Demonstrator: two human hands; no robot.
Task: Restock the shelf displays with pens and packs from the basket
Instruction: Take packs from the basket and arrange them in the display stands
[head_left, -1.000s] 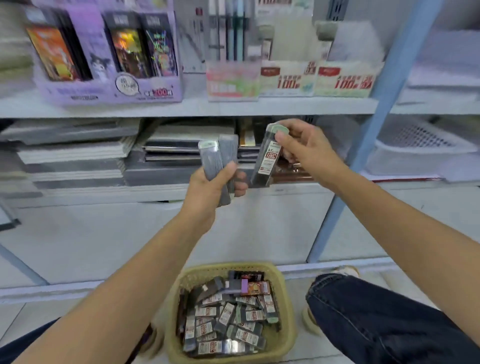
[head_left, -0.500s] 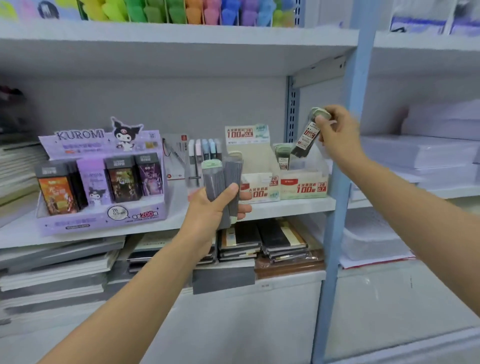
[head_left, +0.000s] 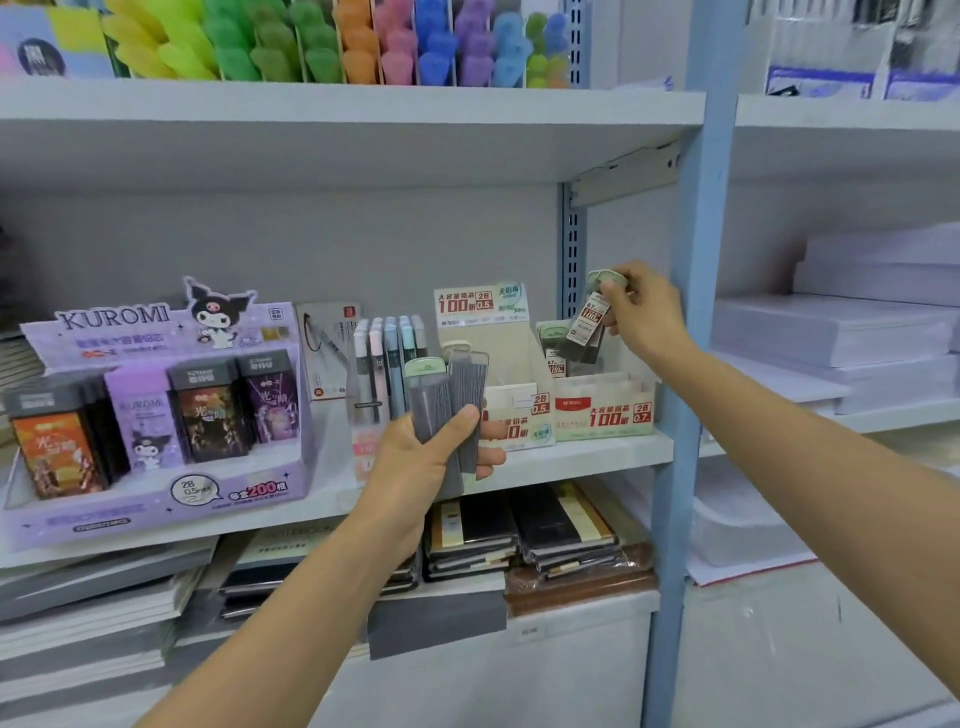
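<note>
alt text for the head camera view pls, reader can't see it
A person's right hand holds a labelled grey pack above the rightmost white display box on a shop shelf. Their left hand grips two more grey packs in front of it.

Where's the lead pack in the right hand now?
Head view, right of centre: the right hand pinches the lead pack above the 0.7 display box, beside the blue shelf post.

Purple cardboard display box (head_left: 156, 499): cartoon print. Grey slim plastic packs (head_left: 428, 397): pale green caps. Grey labelled plastic pack (head_left: 589, 319): white-red label. Light blue metal shelf post (head_left: 696, 312): plain.
</note>
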